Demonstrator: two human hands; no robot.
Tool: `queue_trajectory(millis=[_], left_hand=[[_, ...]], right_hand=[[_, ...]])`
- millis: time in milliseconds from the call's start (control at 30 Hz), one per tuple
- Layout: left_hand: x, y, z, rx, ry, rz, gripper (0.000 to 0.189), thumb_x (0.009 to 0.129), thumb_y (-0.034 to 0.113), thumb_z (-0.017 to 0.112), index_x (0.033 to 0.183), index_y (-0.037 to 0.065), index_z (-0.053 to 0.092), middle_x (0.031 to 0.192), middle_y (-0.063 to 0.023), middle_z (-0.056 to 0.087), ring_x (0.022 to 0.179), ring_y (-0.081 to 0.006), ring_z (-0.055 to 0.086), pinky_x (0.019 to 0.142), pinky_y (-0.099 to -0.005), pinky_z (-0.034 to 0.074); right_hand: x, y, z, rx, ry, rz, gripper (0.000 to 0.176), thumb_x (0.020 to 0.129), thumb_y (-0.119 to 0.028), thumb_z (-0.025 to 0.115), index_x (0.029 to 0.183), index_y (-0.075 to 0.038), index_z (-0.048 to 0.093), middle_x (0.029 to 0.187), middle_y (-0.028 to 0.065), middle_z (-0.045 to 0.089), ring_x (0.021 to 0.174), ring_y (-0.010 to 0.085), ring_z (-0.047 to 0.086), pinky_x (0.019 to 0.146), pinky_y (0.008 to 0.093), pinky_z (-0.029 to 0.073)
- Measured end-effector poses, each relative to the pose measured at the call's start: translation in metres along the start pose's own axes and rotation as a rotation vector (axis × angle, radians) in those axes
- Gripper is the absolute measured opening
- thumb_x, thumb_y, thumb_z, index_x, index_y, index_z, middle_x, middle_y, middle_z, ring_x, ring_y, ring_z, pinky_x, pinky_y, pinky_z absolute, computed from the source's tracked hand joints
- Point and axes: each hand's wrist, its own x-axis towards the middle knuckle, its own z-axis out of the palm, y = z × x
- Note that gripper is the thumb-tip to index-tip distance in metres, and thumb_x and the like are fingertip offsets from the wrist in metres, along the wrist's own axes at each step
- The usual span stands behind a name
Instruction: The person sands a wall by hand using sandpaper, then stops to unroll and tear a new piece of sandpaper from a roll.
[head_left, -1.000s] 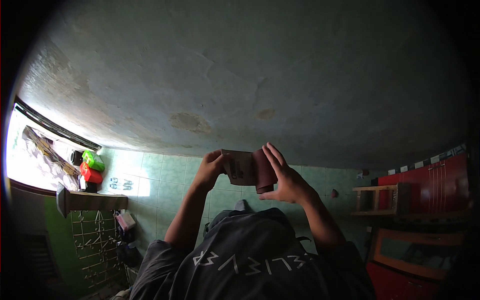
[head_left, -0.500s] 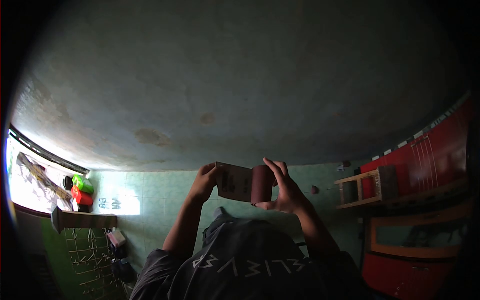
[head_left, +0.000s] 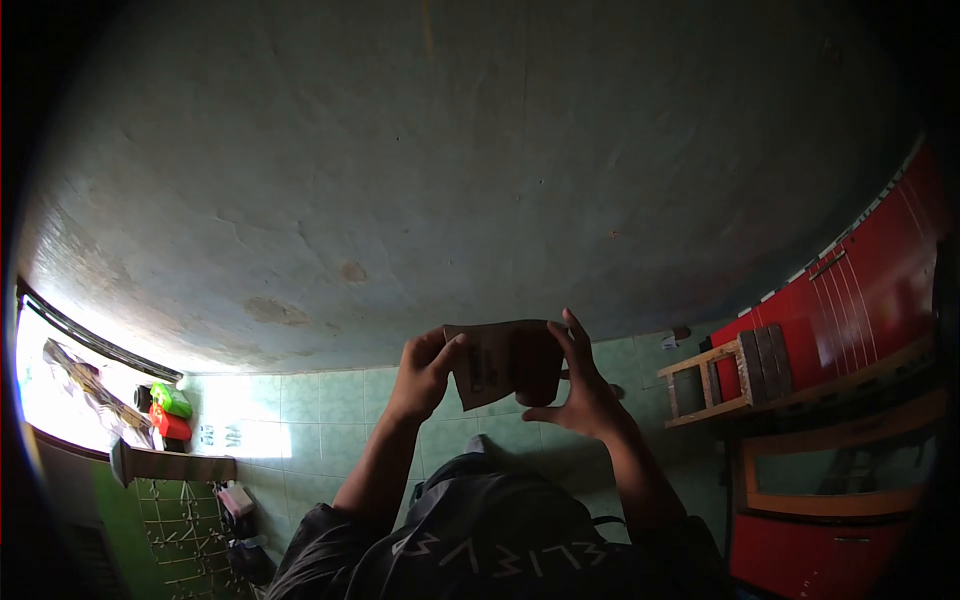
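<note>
A reddish-brown roll of sandpaper [head_left: 537, 365] hangs between my hands in front of the wall, its free end partly unrolled to the left. Dark print, too dim to read, marks the backing of the unrolled sheet. My left hand [head_left: 422, 375] pinches the left edge of that sheet, thumb in front. Around the right side of the roll is my right hand [head_left: 585, 390], fingers at the top and thumb by the lower edge, spanning it loosely. Shadow hides part of the contact there.
A grey stained wall [head_left: 480, 180] rises close ahead above pale green floor tiles [head_left: 340, 420]. To the right stand a wooden frame [head_left: 710, 385] and red cabinets [head_left: 850, 310]. Green and red items [head_left: 170, 412] sit by the bright opening at left, near a metal grille [head_left: 180, 525].
More of the sheet lies stretched between my hands, and the roll has turned darker side forward. My right fingers have spread and loosened around it. The camera view has shifted slightly.
</note>
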Motion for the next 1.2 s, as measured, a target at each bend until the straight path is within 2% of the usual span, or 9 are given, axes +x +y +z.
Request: queue_trajectory(millis=[267, 467, 567, 667, 767, 967, 1067, 1100, 1200], left_hand=[[0.016, 0.011, -0.009, 0.091, -0.030, 0.090, 0.031, 0.104, 0.022, 0.060, 0.113, -0.007, 0.066, 0.096, -0.0067, 0.072, 0.093, -0.0101, 0.062, 0.085, -0.0282, 0.050], [0.024, 0.022, -0.033, 0.100, 0.008, 0.180, 0.027, 0.103, 0.018, 0.059, 0.112, -0.007, 0.065, 0.094, -0.0073, 0.072, 0.090, -0.0102, 0.062, 0.083, -0.0279, 0.051], [0.025, 0.023, -0.042, 0.142, 0.031, 0.206, 0.025, 0.102, 0.017, 0.058, 0.110, -0.006, 0.065, 0.088, -0.0082, 0.071, 0.087, -0.0101, 0.063, 0.080, -0.0279, 0.051], [0.028, 0.021, -0.056, 0.253, 0.031, 0.184, 0.023, 0.101, 0.015, 0.058, 0.108, -0.006, 0.065, 0.084, -0.0097, 0.070, 0.084, -0.0097, 0.062, 0.077, -0.0280, 0.052], [0.028, 0.025, -0.060, 0.267, 0.038, 0.191, 0.022, 0.100, 0.015, 0.058, 0.106, -0.004, 0.066, 0.081, -0.0104, 0.070, 0.079, -0.0104, 0.063, 0.075, -0.0286, 0.052], [0.031, 0.054, -0.049, 0.338, 0.108, 0.277, 0.023, 0.099, 0.011, 0.057, 0.113, -0.001, 0.071, 0.088, -0.0127, 0.074, 0.081, -0.0149, 0.071, 0.075, -0.0307, 0.056], [0.031, 0.053, -0.046, 0.450, 0.109, 0.333, 0.024, 0.098, 0.009, 0.057, 0.115, -0.001, 0.071, 0.092, -0.0137, 0.076, 0.084, -0.0163, 0.073, 0.076, -0.0320, 0.057], [0.030, 0.055, -0.044, 0.433, 0.107, 0.300, 0.024, 0.098, 0.008, 0.058, 0.115, 0.000, 0.071, 0.092, -0.0139, 0.076, 0.084, -0.0169, 0.073, 0.077, -0.0323, 0.057], [0.027, 0.053, -0.038, 0.380, 0.093, 0.229, 0.023, 0.096, 0.007, 0.059, 0.115, 0.001, 0.072, 0.092, -0.0129, 0.076, 0.083, -0.0163, 0.072, 0.077, -0.0318, 0.057]], right_hand=[[0.025, 0.008, 0.013, 0.218, 0.132, 0.059, 0.122, 0.068, -0.011, 0.093, 0.159, -0.017, 0.012, 0.163, 0.0188, 0.012, 0.148, 0.0379, 0.032, 0.106, 0.0451, 0.053], [0.060, -0.016, 0.031, 0.000, 0.142, -0.030, 0.121, 0.069, -0.014, 0.093, 0.159, -0.015, 0.012, 0.163, 0.0180, 0.013, 0.147, 0.0365, 0.031, 0.117, 0.0515, 0.039], [0.077, -0.025, 0.048, -0.007, 0.174, -0.157, 0.115, 0.073, -0.022, 0.091, 0.158, -0.014, 0.013, 0.161, 0.0203, 0.015, 0.147, 0.0371, 0.032, 0.119, 0.0514, 0.034], [0.088, 0.000, 0.066, 0.288, 0.216, 0.042, 0.103, 0.079, -0.030, 0.086, 0.156, -0.011, 0.019, 0.159, 0.0234, 0.020, 0.147, 0.0390, 0.031, 0.116, 0.0501, 0.036], [0.097, -0.011, 0.063, 0.234, 0.341, 0.175, 0.091, 0.083, -0.032, 0.081, 0.153, -0.009, 0.026, 0.156, 0.0250, 0.027, 0.146, 0.0408, 0.031, 0.114, 0.0490, 0.036], [0.108, -0.047, 0.031, -0.488, 0.457, -0.220, 0.066, 0.083, -0.026, 0.080, 0.140, -0.009, 0.051, 0.149, 0.0180, 0.042, 0.140, 0.0392, 0.041, 0.118, 0.0595, 0.024], [0.110, -0.068, 0.015, -0.664, 0.325, -0.275, 0.051, 0.085, -0.021, 0.077, 0.132, -0.010, 0.061, 0.143, 0.0105, 0.053, 0.139, 0.0365, 0.042, 0.118, 0.0643, 0.017], [0.112, -0.077, 0.012, -0.605, 0.362, -0.339, 0.030, 0.088, -0.013, 0.072, 0.117, -0.007, 0.067, 0.120, 0.0086, 0.068, 0.123, 0.0332, 0.058, 0.113, 0.0556, 0.032], [0.116, -0.061, 0.008, -0.301, 0.110, -0.155, 0.015, 0.089, -0.005, 0.067, 0.104, -0.002, 0.069, 0.101, 0.0116, 0.071, 0.101, 0.0345, 0.065, 0.098, 0.0457, 0.046]])
